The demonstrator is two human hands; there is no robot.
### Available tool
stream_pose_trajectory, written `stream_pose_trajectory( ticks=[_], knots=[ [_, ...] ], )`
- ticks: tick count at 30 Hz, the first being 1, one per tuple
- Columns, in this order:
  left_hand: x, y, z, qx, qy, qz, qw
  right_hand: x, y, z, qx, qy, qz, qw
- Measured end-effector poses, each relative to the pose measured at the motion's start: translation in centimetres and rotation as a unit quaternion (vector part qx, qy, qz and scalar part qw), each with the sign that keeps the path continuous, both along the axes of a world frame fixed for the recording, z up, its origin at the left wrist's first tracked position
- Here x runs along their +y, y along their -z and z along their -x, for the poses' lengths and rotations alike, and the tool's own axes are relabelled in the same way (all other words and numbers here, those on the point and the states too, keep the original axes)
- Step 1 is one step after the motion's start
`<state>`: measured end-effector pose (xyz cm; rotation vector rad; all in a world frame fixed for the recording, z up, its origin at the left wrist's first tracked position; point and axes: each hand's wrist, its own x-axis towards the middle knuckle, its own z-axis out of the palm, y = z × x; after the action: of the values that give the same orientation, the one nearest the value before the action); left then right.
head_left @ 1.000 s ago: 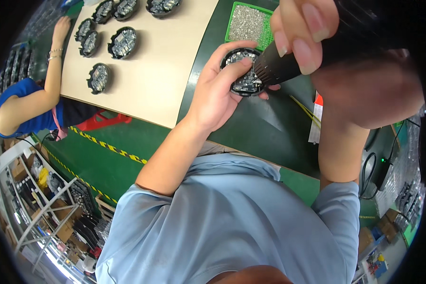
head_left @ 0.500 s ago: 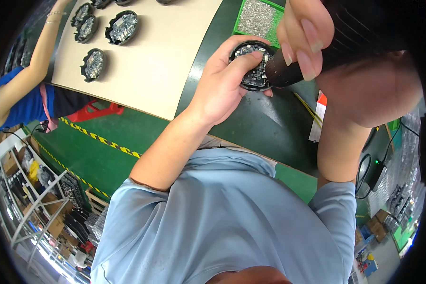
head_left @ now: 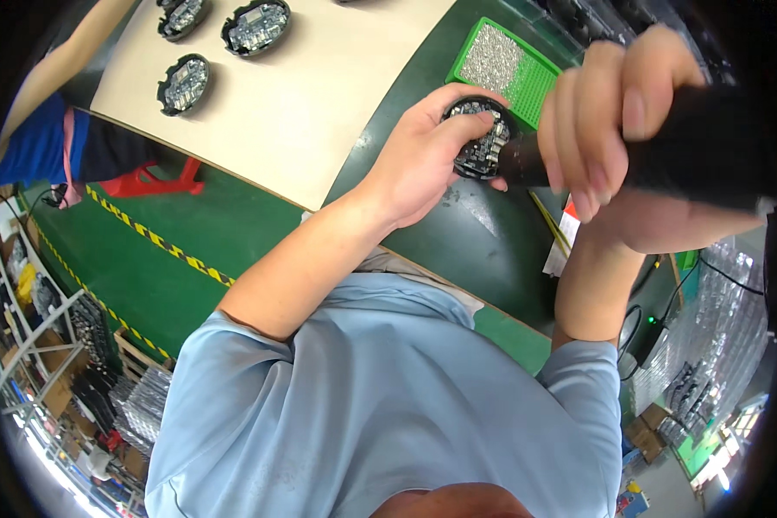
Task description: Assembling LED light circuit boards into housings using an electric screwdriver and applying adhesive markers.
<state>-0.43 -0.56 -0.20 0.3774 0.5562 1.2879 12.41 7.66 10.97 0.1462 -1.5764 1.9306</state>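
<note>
My left hand (head_left: 410, 164) grips a round black housing (head_left: 494, 164) with a circuit board inside, its thumb lying across the board and its fingers round the rim. Wrapped round a thick black electric screwdriver (head_left: 704, 142) is my right hand (head_left: 596, 125). The tool lies nearly level, its narrower end against or just beside the right rim of the housing; its tip cannot be made out. Beyond both hands, a green tray (head_left: 537, 85) holds many small silvery screws (head_left: 492, 62).
Several similar housings (head_left: 184, 85) lie on the beige board (head_left: 293, 129) at left. Yellow tweezers (head_left: 547, 216) rest on the dark green tabletop (head_left: 483, 224) near my right forearm. Another person's arm (head_left: 65, 65) reaches in at far left, above a red stool (head_left: 155, 180).
The view has shifted, so the housings on the board appear higher. The screwdriver has swung to a more level position, its narrow end still at the housing. Both grips stay closed.
</note>
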Motion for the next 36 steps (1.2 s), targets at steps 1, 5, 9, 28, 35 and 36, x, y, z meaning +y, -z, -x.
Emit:
stream_pose_trajectory(
  ticks=[1, 5, 9, 28, 35, 36],
  knots=[
    [0.0, -0.1, 0.0, 0.005, 0.005, 0.011, 1.0, 0.2, -0.1, -0.3, -0.005, -0.008, -0.006, 1.0],
    [-0.1, -0.3, -0.3, 0.024, 0.01, 0.031, 0.999, 0.2, 0.4, -0.3, 0.005, -0.043, -0.012, 0.999],
    [-0.3, -0.3, -0.2, 0.027, 0.009, 0.047, 0.998, -0.8, 0.2, -0.2, -0.009, 0.034, -0.027, 0.999],
    [-2.3, -2.6, -0.1, 0.298, -0.021, -0.362, 0.883, -0.1, 0.0, -7.7, -0.027, 0.309, -0.059, 0.949],
    [-2.5, -3.9, -0.6, 0.248, -0.007, -0.364, 0.898, 0.3, -0.4, -7.5, -0.027, 0.297, -0.07, 0.952],
    [-2.7, -4.1, -0.5, 0.235, -0.005, -0.352, 0.906, 0.6, -0.2, -7.3, -0.022, 0.289, -0.069, 0.954]
  ],
)
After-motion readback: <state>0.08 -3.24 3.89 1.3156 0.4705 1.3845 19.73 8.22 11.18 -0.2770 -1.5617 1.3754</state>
